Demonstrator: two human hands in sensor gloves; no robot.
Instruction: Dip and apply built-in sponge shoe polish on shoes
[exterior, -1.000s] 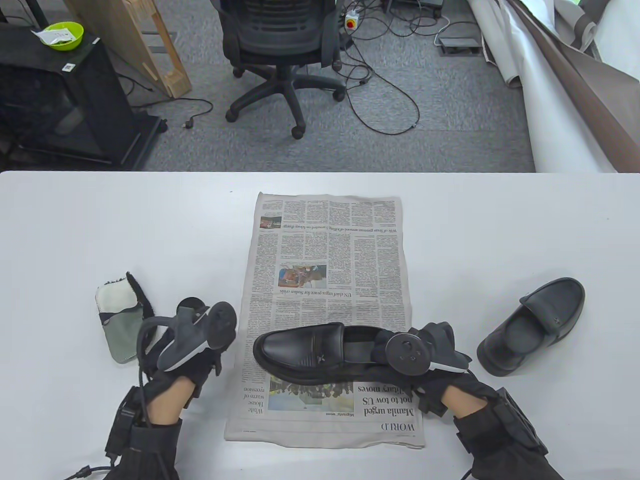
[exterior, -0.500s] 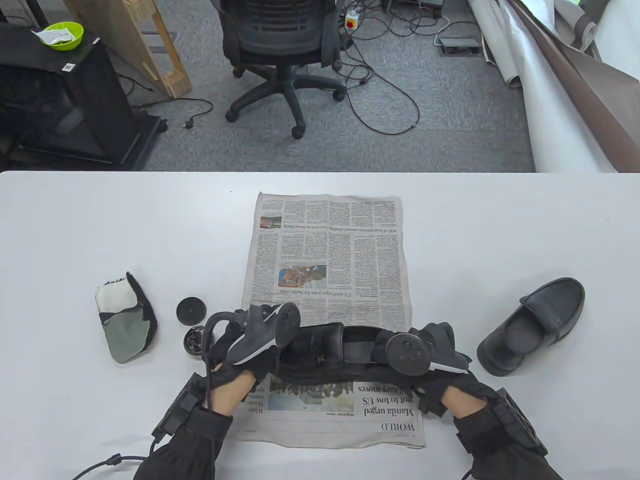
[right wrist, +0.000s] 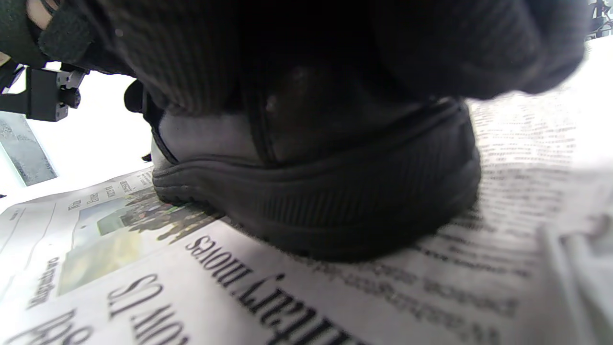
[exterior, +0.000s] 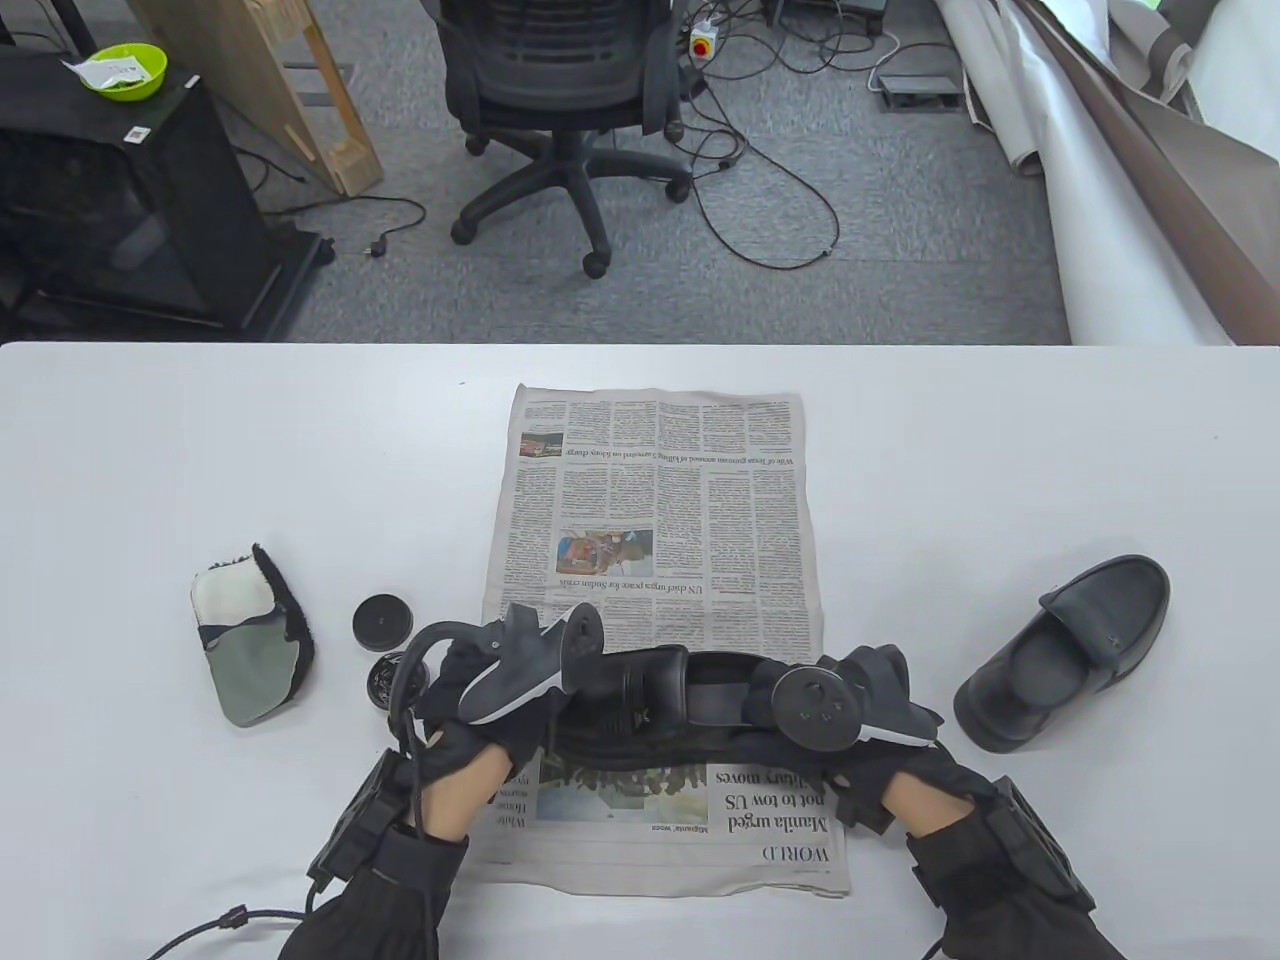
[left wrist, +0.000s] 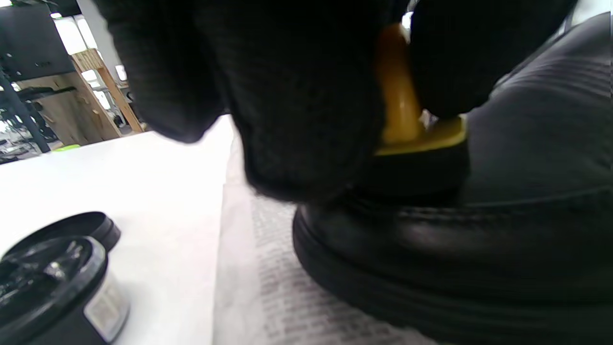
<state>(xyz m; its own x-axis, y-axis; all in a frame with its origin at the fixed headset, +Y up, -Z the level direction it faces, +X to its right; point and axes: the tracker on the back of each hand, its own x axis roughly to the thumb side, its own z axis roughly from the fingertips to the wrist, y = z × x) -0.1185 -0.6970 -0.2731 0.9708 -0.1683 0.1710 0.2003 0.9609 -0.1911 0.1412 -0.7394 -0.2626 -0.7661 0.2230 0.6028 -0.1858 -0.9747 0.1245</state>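
Left hand (exterior: 500, 700) pinched the sponge applicator (left wrist: 416, 143) on the shoe (exterior: 640, 700); right hand (exterior: 850, 720) gripped the heel. Excess pressure risked smearing the newspaper (exterior: 650, 480).

Far half of the newspaper (exterior: 655, 480) is lying bare, open for reaching across. Near the table's (exterior: 150, 450) left edge, mitt (exterior: 248, 640), lid (exterior: 382, 620) and polish tin (exterior: 383, 680) are crowding the approach. Second shoe (exterior: 1065, 655) is blocking the right edge.
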